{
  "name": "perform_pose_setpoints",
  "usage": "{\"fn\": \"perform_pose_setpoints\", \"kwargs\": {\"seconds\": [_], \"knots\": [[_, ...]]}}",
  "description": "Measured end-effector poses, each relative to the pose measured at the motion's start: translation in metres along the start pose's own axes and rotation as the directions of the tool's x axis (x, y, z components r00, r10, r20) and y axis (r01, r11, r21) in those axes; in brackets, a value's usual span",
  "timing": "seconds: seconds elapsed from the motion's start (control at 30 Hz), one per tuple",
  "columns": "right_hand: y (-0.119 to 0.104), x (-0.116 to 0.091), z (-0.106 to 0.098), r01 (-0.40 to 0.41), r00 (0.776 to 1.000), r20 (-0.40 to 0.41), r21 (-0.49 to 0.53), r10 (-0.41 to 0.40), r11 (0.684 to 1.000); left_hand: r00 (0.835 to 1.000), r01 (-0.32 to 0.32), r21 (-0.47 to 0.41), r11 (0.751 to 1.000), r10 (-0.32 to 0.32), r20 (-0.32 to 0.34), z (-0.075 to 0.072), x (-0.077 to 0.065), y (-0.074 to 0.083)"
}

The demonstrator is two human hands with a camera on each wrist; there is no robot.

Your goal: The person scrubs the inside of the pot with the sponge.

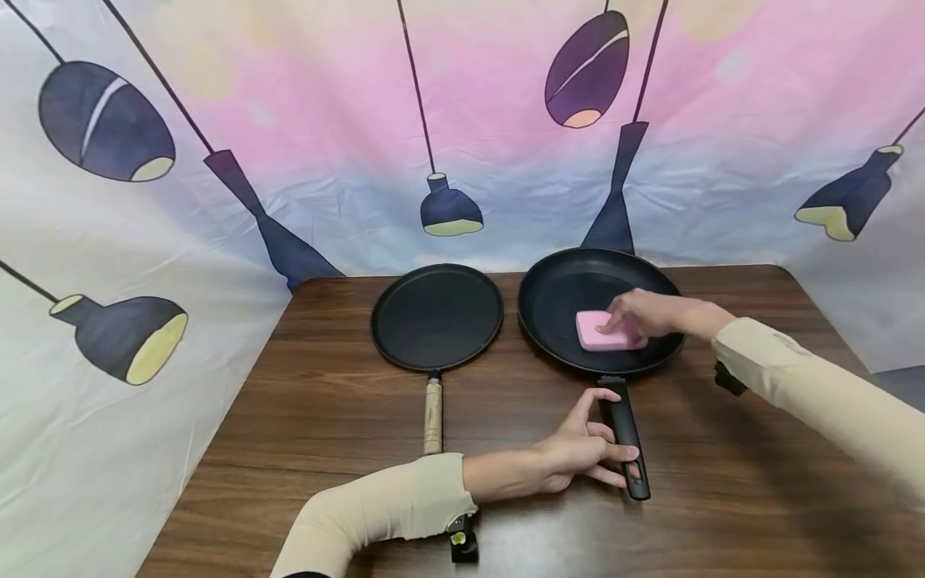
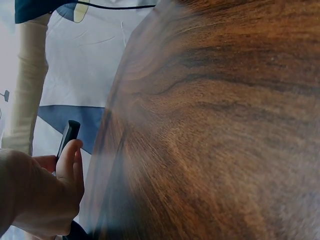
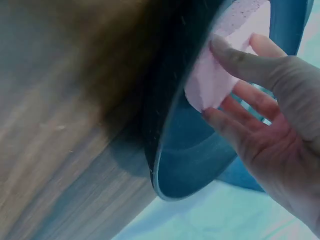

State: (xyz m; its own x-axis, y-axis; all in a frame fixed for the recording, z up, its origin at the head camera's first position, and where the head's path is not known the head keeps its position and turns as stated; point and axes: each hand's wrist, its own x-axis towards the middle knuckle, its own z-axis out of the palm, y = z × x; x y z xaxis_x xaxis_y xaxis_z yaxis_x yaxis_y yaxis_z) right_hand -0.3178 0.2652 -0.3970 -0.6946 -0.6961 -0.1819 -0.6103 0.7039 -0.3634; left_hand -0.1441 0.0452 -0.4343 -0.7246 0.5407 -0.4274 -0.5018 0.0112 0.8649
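Observation:
A deep black frying pan [image 1: 567,293] sits on the right side of the table, its black handle [image 1: 627,433] pointing toward me. My left hand [image 1: 588,445] grips that handle from the left, thumb and fingers around it; in the left wrist view the handle's end [image 2: 73,129] pokes out past the fingers. Inside the pan, my right hand [image 1: 643,313] holds a pink sponge [image 1: 592,329] against the pan's floor near its front right. The right wrist view has the thumb on one face of the sponge [image 3: 212,82] and the fingers along its other side.
Left of the frying pan lies a flat black griddle pan [image 1: 437,317] with a light wooden handle [image 1: 433,417], partly behind my left sleeve [image 1: 390,498]. Both pans stand on a brown wooden table [image 1: 303,425]. A cloth backdrop [image 1: 347,177] printed with lamps hangs behind it.

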Motion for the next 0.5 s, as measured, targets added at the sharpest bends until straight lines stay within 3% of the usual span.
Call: {"fn": "perform_pose_setpoints", "kwargs": {"seconds": [0.13,0.27,0.37,0.5], "knots": [[0.021,0.025,-0.01,-0.131,0.988,-0.082,-0.02,0.129,0.991,1.0,-0.017,-0.005,1.0,0.017,-0.013,-0.001,0.0,0.0],[0.041,0.037,-0.018,-0.304,0.95,-0.071,0.017,0.304,0.953,1.0,-0.013,-0.008,1.0,0.013,-0.011,0.001,-0.001,-0.001],[0.046,0.035,-0.02,-0.332,0.942,-0.045,0.033,0.333,0.943,1.0,-0.012,-0.009,1.0,0.012,-0.005,0.002,0.0,-0.002],[0.039,0.022,-0.021,-0.287,0.957,-0.025,0.012,0.288,0.958,1.0,-0.017,-0.008,1.0,0.017,-0.006,0.003,0.001,-0.002]]}}
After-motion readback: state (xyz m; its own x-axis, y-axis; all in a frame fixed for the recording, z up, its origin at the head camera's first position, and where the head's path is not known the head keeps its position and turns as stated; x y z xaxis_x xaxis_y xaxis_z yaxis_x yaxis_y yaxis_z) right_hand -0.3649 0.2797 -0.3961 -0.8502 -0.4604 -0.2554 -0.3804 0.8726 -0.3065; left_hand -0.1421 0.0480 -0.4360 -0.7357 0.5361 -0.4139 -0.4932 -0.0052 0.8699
